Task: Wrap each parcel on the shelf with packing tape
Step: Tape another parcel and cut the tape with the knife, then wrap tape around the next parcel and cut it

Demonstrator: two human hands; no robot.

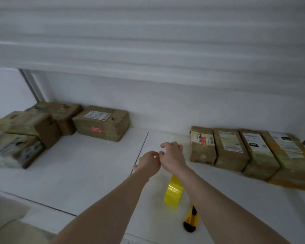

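Both my hands meet above the middle of the white shelf (95, 164). My left hand (149, 162) has its fingers curled, the fingertips touching my right hand (173, 155) near its thumb. The right hand's fingers hang loosely curled, and I see nothing held in either hand. A yellow roll of packing tape (173, 194) stands on edge on the shelf under my right forearm. Brown parcels sit on both sides: a row of several labelled parcels (232, 147) on the right, and one labelled parcel (102, 123) at the back left.
A yellow and black utility knife (191, 221) lies on the shelf just in front of the tape roll. A stack of several tape-wrapped parcels (28, 131) fills the far left. An upper shelf edge (148, 55) hangs overhead.
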